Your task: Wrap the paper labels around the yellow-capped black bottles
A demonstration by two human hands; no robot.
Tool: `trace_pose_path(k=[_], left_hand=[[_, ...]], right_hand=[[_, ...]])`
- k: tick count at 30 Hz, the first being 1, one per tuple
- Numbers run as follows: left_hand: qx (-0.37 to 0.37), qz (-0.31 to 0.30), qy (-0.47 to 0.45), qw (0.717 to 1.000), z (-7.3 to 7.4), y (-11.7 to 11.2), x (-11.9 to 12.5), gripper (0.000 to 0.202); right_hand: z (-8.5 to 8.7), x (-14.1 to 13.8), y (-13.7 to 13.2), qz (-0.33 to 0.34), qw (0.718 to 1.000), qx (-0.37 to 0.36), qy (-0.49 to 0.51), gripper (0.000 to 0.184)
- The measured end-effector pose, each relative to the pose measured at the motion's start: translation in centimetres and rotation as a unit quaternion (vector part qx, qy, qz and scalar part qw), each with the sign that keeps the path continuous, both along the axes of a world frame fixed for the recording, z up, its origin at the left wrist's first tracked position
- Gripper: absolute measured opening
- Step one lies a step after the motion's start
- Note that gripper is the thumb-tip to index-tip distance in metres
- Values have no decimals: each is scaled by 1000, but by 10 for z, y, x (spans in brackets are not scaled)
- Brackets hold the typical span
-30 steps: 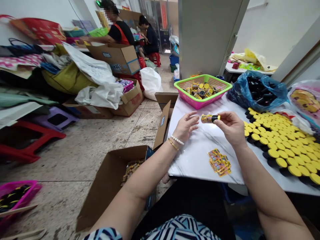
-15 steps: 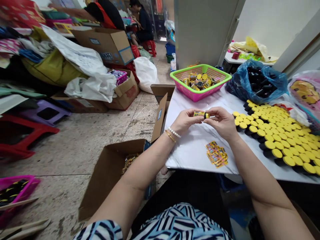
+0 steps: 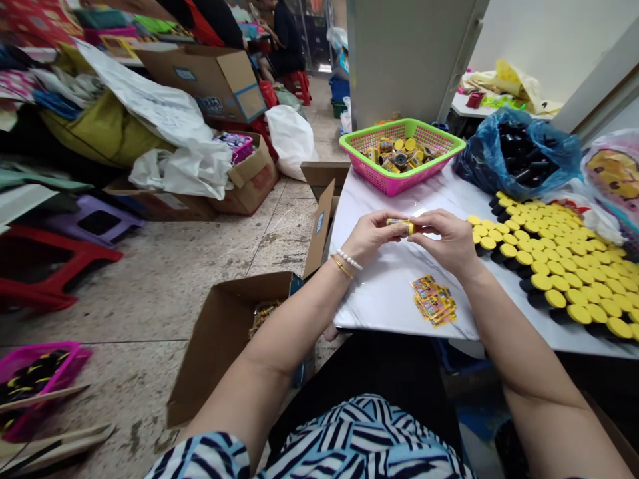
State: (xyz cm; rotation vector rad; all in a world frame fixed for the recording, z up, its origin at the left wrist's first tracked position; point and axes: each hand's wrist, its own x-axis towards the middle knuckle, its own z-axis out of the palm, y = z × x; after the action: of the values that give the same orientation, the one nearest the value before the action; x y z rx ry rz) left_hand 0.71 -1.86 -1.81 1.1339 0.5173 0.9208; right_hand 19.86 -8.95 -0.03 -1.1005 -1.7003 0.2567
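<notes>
A small bottle [image 3: 399, 223] with a yellow printed wrap sits pinched between the fingertips of both hands, held just above the table, its yellow end toward the right hand. The left hand [image 3: 372, 238] and right hand [image 3: 442, 242] are both curled closed around it, nearly meeting; a pearl bracelet [image 3: 348, 260] and a gold bangle [image 3: 341, 267] circle the left wrist.

The table [image 3: 379, 293] has a white marble-look top. Just below the right hand lies a small stack of printed labels [image 3: 433, 301]. Ahead of the hands stands a pink basket [image 3: 399, 157] with a green rim, filled with more small yellow pieces. Farther right, rows of black bottles with yellow caps [image 3: 554, 266] stand packed together, beside a blue bag [image 3: 514, 156] of black bottles.

Below the table's left edge, an open cardboard box [image 3: 227, 339] sits on the speckled tile floor [image 3: 150, 293], with small wrapped pieces inside. Red and purple stools [image 3: 94, 221] lie toward the left, by heaped bags and cartons. A white sack [image 3: 290, 141] slumps near the aisle, and at the far end a co-worker [image 3: 287, 46] sits on a red stool.
</notes>
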Motion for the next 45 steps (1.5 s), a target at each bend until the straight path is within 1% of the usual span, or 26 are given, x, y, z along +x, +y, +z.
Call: trace_pose_path(k=[2,4,7,9,10,12,15,17,19,22,23,24,26,28,31,34,38,42,45], left_hand=[[34,7,3,999,-2,-1,3,43],[24,4,-2,1000,-1,-2,4,47],[-8,-9,-11,1000,1,-2,1,56],[6,0,-7,1000,2,-2,0,53],[22,9,-4,1000,2,-2,0,51],[54,24,1,998,2,-3,1,47],[79,29,14,996,2,-4,2,47],[69,18,17,997,1,-3,2,49],[29,-1,15,999,0,-1,2,51],[-40,-31,19,999,-2,0,3,55],[-52,-39,25,998,-2,-1,3,56],[-58,-49,32,997,-2,-2,4,56],[-62,-73,42,995,-1,-4,4,56],[-62,-100,31,993,1,-5,2,57],[-60,-131,1,990,4,-5,-1,52],[-85,-124,8,989,4,-5,-2,45],[-133,-99,25,986,5,-7,-1,42],[-170,-107,-15,979,7,-10,-1,34],[-183,-96,-20,978,7,-10,-2,35]], right_hand=[[-4,-4,2,-6,999,-26,39,25],[-6,-6,2,-13,997,-40,57,27],[-8,-6,3,-5,998,-25,58,29],[-10,-6,3,-3,997,-21,73,30],[-12,-7,4,-4,995,-32,93,30],[-15,-10,5,-8,985,-79,152,33],[-14,-14,5,2,956,-177,235,37],[-9,-12,4,15,939,-224,262,40],[-3,-7,3,37,932,-246,262,41],[2,4,4,91,944,-231,216,47],[2,6,5,107,951,-214,196,49],[1,7,5,117,957,-195,180,48],[-3,7,7,125,964,-164,170,34],[-7,4,7,122,963,-142,194,24],[-10,0,6,109,958,-123,236,22],[-9,-3,5,101,958,-116,242,19],[-8,-7,4,110,966,-105,209,22],[-9,-14,2,78,970,-77,219,20],[-7,-18,0,75,968,-97,221,20]])
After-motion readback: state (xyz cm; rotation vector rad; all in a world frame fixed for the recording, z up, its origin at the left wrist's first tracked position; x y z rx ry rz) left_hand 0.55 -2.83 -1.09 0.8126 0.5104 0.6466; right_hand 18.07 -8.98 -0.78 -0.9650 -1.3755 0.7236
